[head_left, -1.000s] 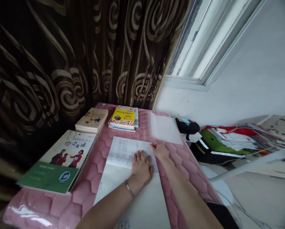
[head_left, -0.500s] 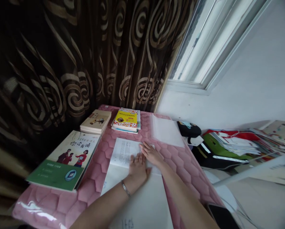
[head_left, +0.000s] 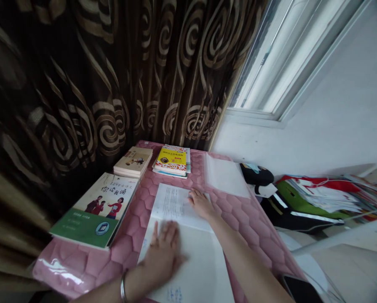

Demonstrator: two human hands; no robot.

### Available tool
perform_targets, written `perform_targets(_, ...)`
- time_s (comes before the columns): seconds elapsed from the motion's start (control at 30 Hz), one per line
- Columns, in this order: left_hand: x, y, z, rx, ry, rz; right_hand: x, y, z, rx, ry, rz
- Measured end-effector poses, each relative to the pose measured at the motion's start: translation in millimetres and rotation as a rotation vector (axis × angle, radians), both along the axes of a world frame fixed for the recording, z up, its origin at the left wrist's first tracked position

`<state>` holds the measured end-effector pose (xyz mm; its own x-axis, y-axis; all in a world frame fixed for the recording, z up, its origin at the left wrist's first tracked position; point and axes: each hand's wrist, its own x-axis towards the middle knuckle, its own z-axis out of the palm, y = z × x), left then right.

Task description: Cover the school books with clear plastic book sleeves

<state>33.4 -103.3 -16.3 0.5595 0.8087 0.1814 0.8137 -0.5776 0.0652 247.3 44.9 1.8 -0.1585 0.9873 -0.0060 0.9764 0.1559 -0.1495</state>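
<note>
A booklet [head_left: 204,263] lies opened out flat on the pink padded tabletop, its far page printed with lines of text and its near part mostly blank with some blue handwriting. My right hand [head_left: 202,205] rests palm down on the right side of the printed page, fingers stretched out. Over the left of the blank part is my left hand [head_left: 163,252], fingers spread and somewhat blurred by motion. It holds nothing, and I cannot tell whether it touches the paper. A silver bangle [head_left: 123,287] circles the left wrist.
Left of the booklet lie a green-and-white book [head_left: 93,210] and a stack of tan books [head_left: 133,162]. Behind it are a yellow-covered book pile [head_left: 172,160] and clear plastic sheets [head_left: 228,176]. A phone [head_left: 302,289] sits near right; papers and bags [head_left: 305,202] lie beyond the table.
My left hand has slid away from my right hand, toward me and to the left, over the lower part of the booklet. My right hand stays on the printed page. The view has shifted slightly.
</note>
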Motion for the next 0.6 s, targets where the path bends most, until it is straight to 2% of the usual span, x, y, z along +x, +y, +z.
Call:
perform_targets(0.07,5,-24,-9.8,0.091,0.025,-0.296,-10,4,2.7,0.004,-0.014,0.005)
perform_targets(0.13,9,-41,-19.1,0.208,0.049,-0.413,-16,7,4.0,0.009,-0.021,0.004)
perform_targets(0.2,11,-47,-24.6,0.283,0.046,-0.44,-18,10,5.6,0.011,-0.027,0.001)
perform_targets(0.3,12,-43,-24.2,0.3,0.02,-0.465,-16,14,9.6,0.006,-0.031,-0.003)
perform_targets(0.47,13,-34,-17.3,0.207,0.035,-0.512,-13,22,17.5,-0.018,-0.022,-0.026)
perform_targets(0.6,21,-36,-22.9,0.135,0.053,-0.501,-10,32,24.7,-0.061,0.002,-0.051)
